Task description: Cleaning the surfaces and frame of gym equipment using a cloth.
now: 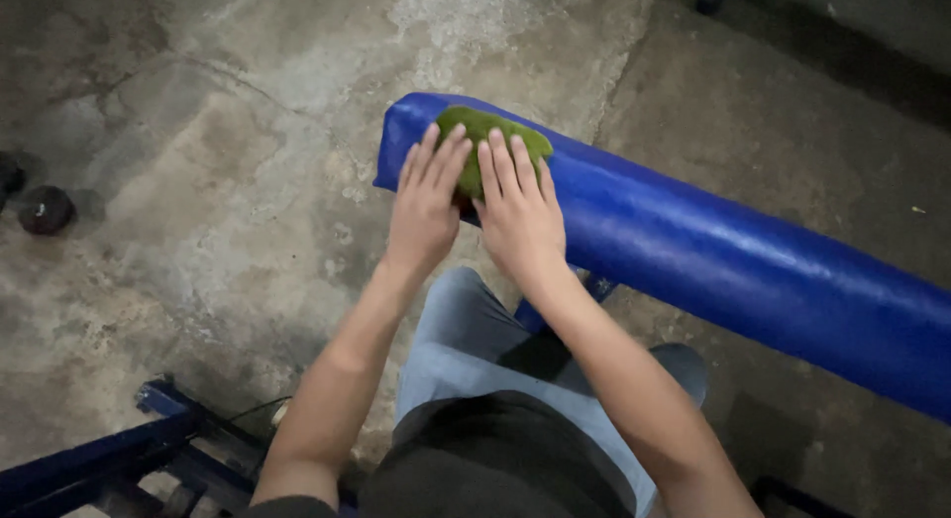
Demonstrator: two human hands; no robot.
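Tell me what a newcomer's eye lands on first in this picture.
The glossy blue padded bench cuts diagonally across the grey concrete floor. At its near end, the left hand and right hand press flat, side by side, on a green cloth. Far left, a small dark dumbbell lies on the floor.

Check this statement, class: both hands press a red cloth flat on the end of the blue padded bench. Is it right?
Not quite. The head view shows the cloth is green, not red. The left hand and right hand do press it flat on the end of the blue padded bench.

Both hands (474, 206) press green cloth (490, 142).
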